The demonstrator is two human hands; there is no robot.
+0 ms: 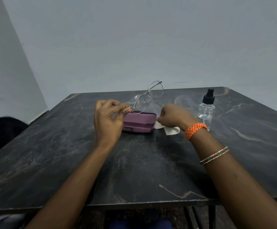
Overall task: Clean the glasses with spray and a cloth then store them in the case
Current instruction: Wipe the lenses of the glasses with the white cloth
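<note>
Plain grey-blue wall behind, meeting a dark marble-patterned table (142, 171) veined in pale streaks. At the left edge, a dark blurred shape (2, 133) below the table, too smeared to identify. Under the near table edge, black metal legs only partly in view.

Held above the table, thin metal-framed glasses (145, 97), pinched at the near lens rim by the left hand (109, 119), thumb and forefinger closed on the frame. Long axis of the glasses rising from lower left to upper right, far lens highest, one temple arm trailing off to the right as a faint line against the wall. Lenses nearly invisible, readable only by the rim.

Directly under the glasses, a purple case (140, 122), shut, lying flat with its long axis left to right; left end hidden behind the left hand. Just right of the case, a white cloth (170, 129) on the table, mostly covered by the right hand (174, 117), curled into a narrow fist on the cloth; fingertips hidden, so actual grip on the cloth not discernible. Orange braided band (195, 130) at the right wrist, beaded bangles (214, 155) farther up the forearm.

Near the right hand, apart from it, a clear spray bottle (206, 109) standing upright, black pump nozzle facing left. No label or writing legible anywhere.
</note>
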